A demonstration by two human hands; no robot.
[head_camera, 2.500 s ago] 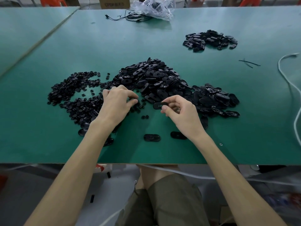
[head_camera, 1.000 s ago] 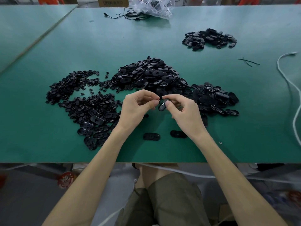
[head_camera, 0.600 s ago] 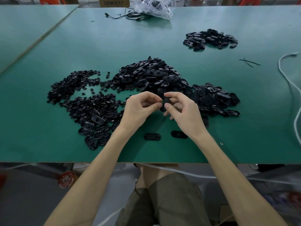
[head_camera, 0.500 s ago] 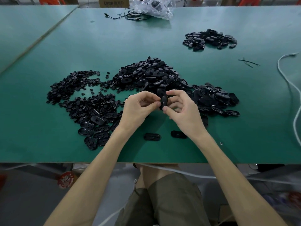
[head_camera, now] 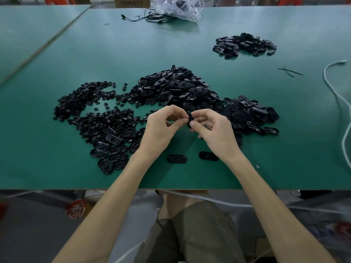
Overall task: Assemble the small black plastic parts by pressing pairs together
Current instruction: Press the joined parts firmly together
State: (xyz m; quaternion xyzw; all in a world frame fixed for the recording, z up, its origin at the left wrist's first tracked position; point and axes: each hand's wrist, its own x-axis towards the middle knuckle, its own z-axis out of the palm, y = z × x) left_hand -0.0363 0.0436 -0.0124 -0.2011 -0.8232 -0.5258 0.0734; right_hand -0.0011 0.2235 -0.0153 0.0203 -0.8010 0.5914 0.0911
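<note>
Above the green table (head_camera: 190, 175), my right hand (head_camera: 214, 132) pinches a black oval plastic part (head_camera: 190, 118) on edge between thumb and fingers. My left hand (head_camera: 161, 130) meets it from the left, its thumb and forefinger tips pinched against that part; whether a smaller piece sits between them is hidden. Behind the hands lies a big heap of oval parts (head_camera: 176, 86). A spread of small black pieces (head_camera: 91, 109) covers the left side. Two single ovals (head_camera: 177, 159) (head_camera: 208, 155) lie near the front edge.
A separate pile of black parts (head_camera: 245, 44) sits at the far right. A row of oval shells (head_camera: 112, 150) lies front left. A white cord (head_camera: 338, 103) runs down the right side, two thin black ties (head_camera: 289, 72) beside it. A plastic bag (head_camera: 178, 6) and black cable are at the back.
My left hand left the small pieces on the left and came to the oval held by my right hand. The oval was turned from flat to standing on edge between both hands.
</note>
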